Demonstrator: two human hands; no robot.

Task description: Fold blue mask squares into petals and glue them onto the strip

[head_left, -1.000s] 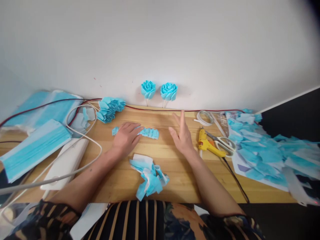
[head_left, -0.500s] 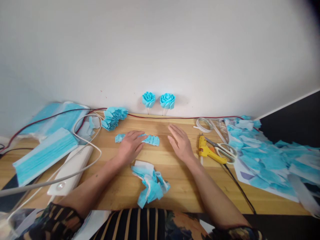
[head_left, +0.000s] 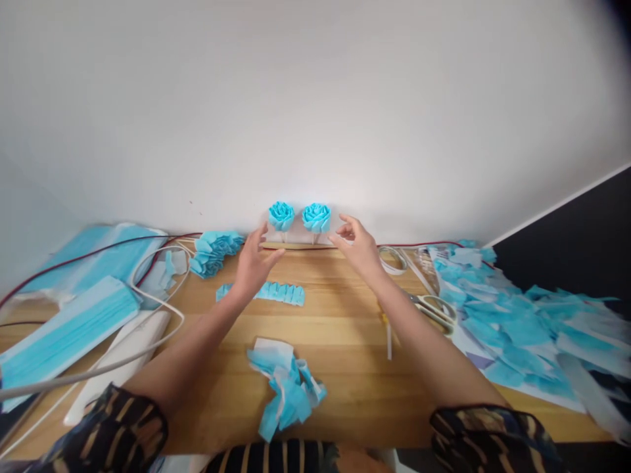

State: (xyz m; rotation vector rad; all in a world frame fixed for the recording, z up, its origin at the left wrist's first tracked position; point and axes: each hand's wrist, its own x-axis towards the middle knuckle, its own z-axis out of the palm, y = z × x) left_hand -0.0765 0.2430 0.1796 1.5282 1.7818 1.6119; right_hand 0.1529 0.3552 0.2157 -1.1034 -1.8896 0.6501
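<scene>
Two blue rosettes like flowers, a left flower (head_left: 281, 216) and a right flower (head_left: 316, 217), stand on thin pale stems against the wall. My left hand (head_left: 254, 261) is raised beside the left flower, fingers apart and holding nothing. To the right of the other flower, my right hand (head_left: 359, 244) has its fingers loosely curved and apart, with nothing visible in them. Under my left wrist lies a pleated blue strip (head_left: 280, 293), partly covered by the arm. Nearer my body is a crumpled pile of blue and white fabric (head_left: 286, 387).
At left are flat blue face masks (head_left: 69, 328), a bunch of blue flowers (head_left: 214, 253), a white power strip (head_left: 116, 368) and looped cable. Scissors (head_left: 434, 312), a tape roll (head_left: 393, 261) and many blue scraps (head_left: 503, 315) lie at right. My forearm hides most of the glue gun.
My left hand has left the pleated strip, and both hands have moved up and forward to either side of the two flowers. The view has tilted up slightly.
</scene>
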